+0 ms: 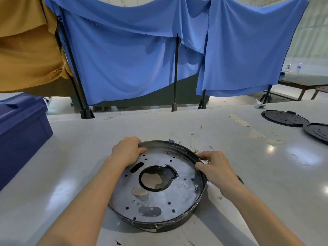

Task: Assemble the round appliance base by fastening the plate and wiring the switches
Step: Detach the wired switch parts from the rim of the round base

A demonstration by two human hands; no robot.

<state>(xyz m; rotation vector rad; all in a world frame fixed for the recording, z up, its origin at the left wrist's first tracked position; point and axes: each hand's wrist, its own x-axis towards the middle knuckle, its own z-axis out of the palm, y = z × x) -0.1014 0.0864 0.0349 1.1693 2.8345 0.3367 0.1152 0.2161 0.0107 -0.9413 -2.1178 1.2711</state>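
The round appliance base (pixel 177 222) is a black shallow ring lying on the white table in front of me. Inside it sits a grey metal plate (pixel 179 197) with several holes, slots and a large central opening. One screw (pixel 185 185) shows on the plate's right side. My left hand (pixel 126 151) grips the base's far-left rim, thumb inside. My right hand (pixel 215 166) grips the right rim, fingers curled over the edge. Thin white wires with small metal terminals (pixel 195 139) lie on the table just beyond the base.
A blue plastic bin (pixel 21 128) stands at the left edge of the table. Two black round covers (pixel 284 118) lie at the far right. Blue and yellow cloths hang on black stands behind the table. Torn tape patches mark the tabletop right of the wires.
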